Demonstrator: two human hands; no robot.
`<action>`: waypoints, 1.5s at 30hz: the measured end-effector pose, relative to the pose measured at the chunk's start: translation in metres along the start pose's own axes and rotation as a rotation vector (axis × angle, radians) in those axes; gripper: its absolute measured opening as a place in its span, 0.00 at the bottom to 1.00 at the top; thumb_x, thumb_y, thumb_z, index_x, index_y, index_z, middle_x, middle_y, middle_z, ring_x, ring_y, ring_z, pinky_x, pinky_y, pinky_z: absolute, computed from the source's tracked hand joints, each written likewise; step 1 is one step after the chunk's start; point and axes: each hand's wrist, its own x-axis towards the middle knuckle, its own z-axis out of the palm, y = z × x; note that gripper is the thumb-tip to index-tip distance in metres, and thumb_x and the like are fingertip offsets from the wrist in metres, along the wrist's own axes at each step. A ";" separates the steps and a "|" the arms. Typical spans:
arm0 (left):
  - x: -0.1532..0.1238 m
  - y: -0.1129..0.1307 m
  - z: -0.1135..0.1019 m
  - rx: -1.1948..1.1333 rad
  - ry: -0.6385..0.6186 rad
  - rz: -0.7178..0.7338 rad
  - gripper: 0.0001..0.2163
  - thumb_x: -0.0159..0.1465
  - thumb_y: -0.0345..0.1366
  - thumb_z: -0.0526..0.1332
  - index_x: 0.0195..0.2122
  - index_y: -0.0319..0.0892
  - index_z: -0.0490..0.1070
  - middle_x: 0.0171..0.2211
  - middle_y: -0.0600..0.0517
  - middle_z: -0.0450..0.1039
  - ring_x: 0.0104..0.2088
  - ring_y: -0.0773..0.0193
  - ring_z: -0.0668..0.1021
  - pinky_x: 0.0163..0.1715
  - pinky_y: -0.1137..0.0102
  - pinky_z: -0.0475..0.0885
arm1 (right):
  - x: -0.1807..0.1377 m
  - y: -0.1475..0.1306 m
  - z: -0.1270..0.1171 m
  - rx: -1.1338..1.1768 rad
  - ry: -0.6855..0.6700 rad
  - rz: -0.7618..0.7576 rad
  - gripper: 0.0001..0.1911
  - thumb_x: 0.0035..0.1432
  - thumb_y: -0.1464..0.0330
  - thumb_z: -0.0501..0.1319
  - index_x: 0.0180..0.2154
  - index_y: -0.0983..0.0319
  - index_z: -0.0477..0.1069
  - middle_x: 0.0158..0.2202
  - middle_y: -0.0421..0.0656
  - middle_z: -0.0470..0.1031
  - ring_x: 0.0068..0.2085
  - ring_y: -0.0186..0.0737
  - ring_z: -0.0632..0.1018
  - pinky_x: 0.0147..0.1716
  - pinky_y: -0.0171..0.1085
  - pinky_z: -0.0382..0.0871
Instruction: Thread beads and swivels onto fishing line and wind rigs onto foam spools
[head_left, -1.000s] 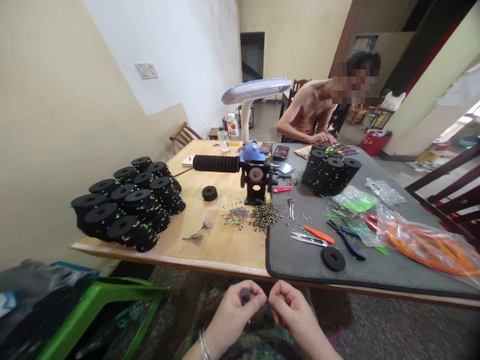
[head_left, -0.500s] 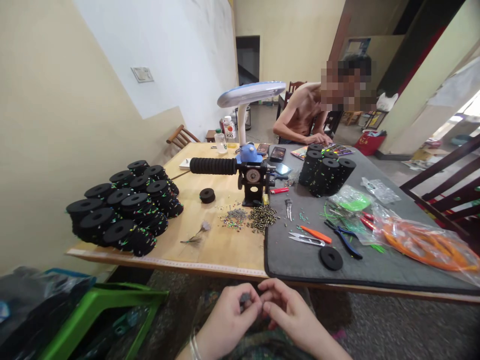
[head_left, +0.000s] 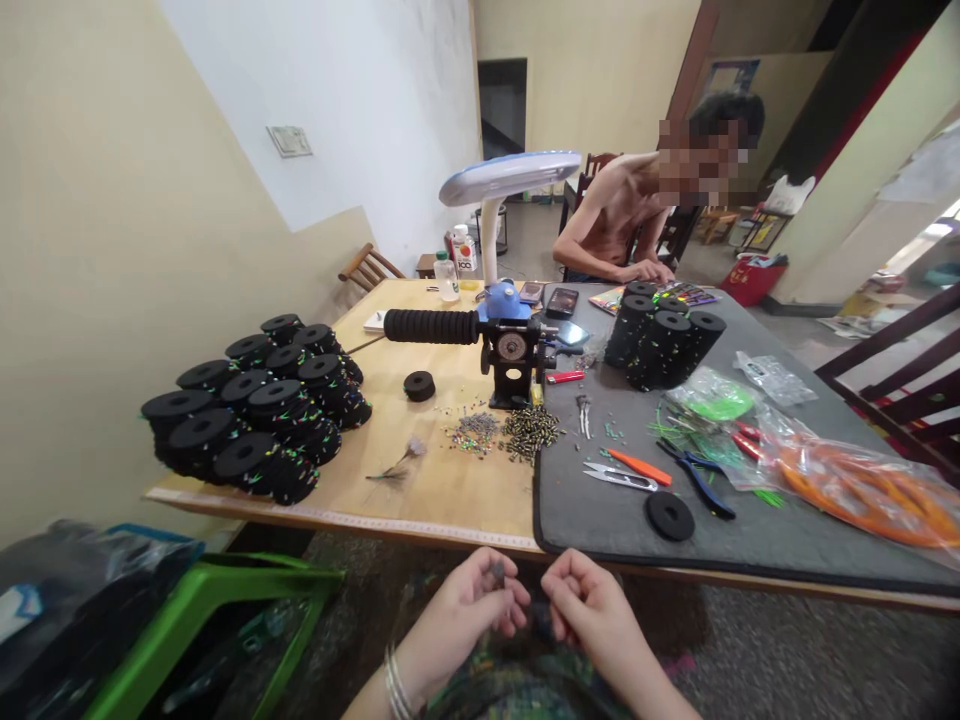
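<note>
Both my hands are held below the table's near edge, over my lap. My left hand (head_left: pixel 469 612) pinches a small dark piece (head_left: pixel 497 571) between thumb and fingertips. My right hand (head_left: pixel 592 610) is curled beside it, fingers pinched together; what it holds is too small to see. On the table just ahead lie a black foam disc (head_left: pixel 670 515), silver snips (head_left: pixel 619 479), an orange-handled tool (head_left: pixel 640 467) and blue pliers (head_left: pixel 697 478) on a grey mat (head_left: pixel 750 540).
A black winder with a foam handle (head_left: pixel 480 340) stands mid-table by a desk lamp (head_left: pixel 510 180). Stacks of black foam spools sit at left (head_left: pixel 247 410) and centre right (head_left: pixel 660 340). Small metal beads (head_left: pixel 525 432) are piled. Another person (head_left: pixel 637 220) sits at the far end. A green stool (head_left: pixel 202 620) is at left.
My hands touched half a second ago and have drawn slightly apart again. The view has shifted a little.
</note>
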 end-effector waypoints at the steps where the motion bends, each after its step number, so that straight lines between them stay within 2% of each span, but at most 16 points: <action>1: 0.000 -0.002 0.000 -0.050 -0.002 -0.012 0.12 0.54 0.37 0.65 0.35 0.39 0.64 0.30 0.50 0.75 0.27 0.66 0.76 0.27 0.73 0.67 | 0.001 0.001 0.001 0.042 0.004 0.021 0.22 0.50 0.48 0.60 0.26 0.60 0.61 0.11 0.32 0.64 0.13 0.26 0.58 0.14 0.27 0.50; 6: 0.000 -0.007 0.004 -0.141 -0.015 -0.060 0.16 0.53 0.42 0.67 0.31 0.39 0.63 0.26 0.50 0.75 0.22 0.68 0.75 0.23 0.74 0.65 | 0.003 0.006 0.009 0.174 0.011 0.062 0.28 0.43 0.43 0.63 0.25 0.61 0.61 0.11 0.33 0.66 0.11 0.24 0.58 0.12 0.26 0.48; 11: -0.001 -0.009 0.007 -0.140 -0.027 -0.052 0.15 0.53 0.42 0.68 0.29 0.38 0.64 0.26 0.50 0.75 0.21 0.72 0.73 0.21 0.77 0.62 | 0.005 0.010 0.013 0.218 0.040 0.058 0.28 0.44 0.43 0.63 0.26 0.61 0.62 0.10 0.33 0.67 0.10 0.24 0.59 0.11 0.25 0.47; 17: -0.001 -0.010 0.009 -0.082 -0.064 -0.041 0.14 0.56 0.43 0.65 0.28 0.37 0.65 0.24 0.50 0.74 0.20 0.73 0.71 0.20 0.77 0.58 | 0.006 0.011 0.014 0.226 -0.020 0.060 0.27 0.44 0.45 0.64 0.26 0.61 0.63 0.10 0.32 0.66 0.10 0.23 0.59 0.11 0.25 0.47; 22: -0.002 -0.009 0.011 -0.028 -0.112 -0.028 0.15 0.56 0.45 0.64 0.28 0.37 0.66 0.23 0.50 0.74 0.19 0.73 0.70 0.20 0.77 0.58 | 0.007 0.012 0.015 0.239 -0.064 0.057 0.27 0.44 0.45 0.64 0.26 0.62 0.63 0.10 0.32 0.65 0.10 0.24 0.59 0.10 0.25 0.48; 29: 0.000 -0.011 0.012 0.021 -0.126 -0.007 0.15 0.57 0.45 0.63 0.29 0.38 0.66 0.23 0.50 0.74 0.19 0.73 0.69 0.19 0.77 0.58 | 0.005 0.008 0.015 0.225 -0.046 0.055 0.27 0.43 0.44 0.64 0.26 0.61 0.63 0.08 0.30 0.62 0.10 0.23 0.57 0.11 0.25 0.48; 40: 0.003 -0.018 0.013 0.019 0.064 0.003 0.14 0.54 0.44 0.65 0.28 0.40 0.65 0.20 0.57 0.68 0.17 0.74 0.66 0.19 0.76 0.58 | 0.006 0.014 0.017 0.138 0.027 0.064 0.30 0.41 0.41 0.62 0.25 0.61 0.62 0.09 0.30 0.61 0.11 0.24 0.57 0.11 0.26 0.48; 45: 0.005 -0.020 0.011 0.061 0.138 0.066 0.13 0.55 0.44 0.64 0.26 0.40 0.65 0.20 0.58 0.66 0.18 0.73 0.66 0.20 0.76 0.60 | 0.001 0.017 0.016 0.128 0.031 0.090 0.28 0.43 0.42 0.61 0.25 0.61 0.62 0.09 0.31 0.63 0.11 0.24 0.57 0.11 0.26 0.47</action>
